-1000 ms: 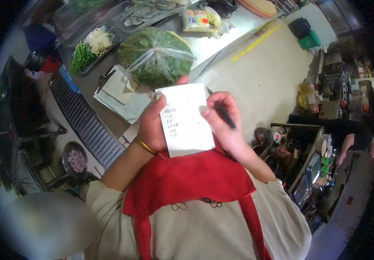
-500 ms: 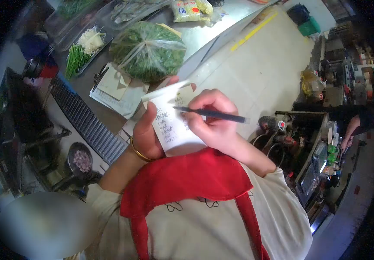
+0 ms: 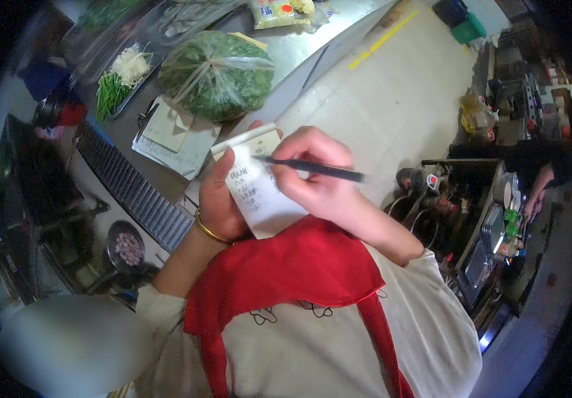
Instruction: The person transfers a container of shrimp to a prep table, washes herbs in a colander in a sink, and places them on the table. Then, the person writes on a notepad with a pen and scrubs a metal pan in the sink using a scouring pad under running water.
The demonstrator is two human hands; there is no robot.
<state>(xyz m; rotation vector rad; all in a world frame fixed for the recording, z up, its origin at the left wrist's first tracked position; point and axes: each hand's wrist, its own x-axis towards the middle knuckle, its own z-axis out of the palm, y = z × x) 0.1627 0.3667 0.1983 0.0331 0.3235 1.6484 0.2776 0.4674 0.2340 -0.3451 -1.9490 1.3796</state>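
A white notepad [image 3: 267, 199] with handwritten lines lies in my left hand [image 3: 219, 199], whose thumb rests on the pad's left edge; a yellow bracelet circles that wrist. My right hand [image 3: 316, 172] grips a dark pen [image 3: 322, 168], its tip over the upper part of the page. Beyond the pad is a clear plastic bag of leafy greens [image 3: 223, 79]. Clipped papers [image 3: 170, 132] lie to the left of the bag, with a tray of chopped green and white vegetables [image 3: 121, 79] farther left.
A long dark grate [image 3: 133, 179] runs along the left, near a pan of pinkish pieces [image 3: 127, 245]. Pale floor [image 3: 379, 106] stretches ahead. At the right stands a shelf with containers [image 3: 491, 232], and a person's arm [image 3: 541, 189] is behind it.
My right hand has swung the pen from pointing down beside the pad to lying across the page, then slightly left. The notepad has tilted and shifted left, and the view has turned a little.
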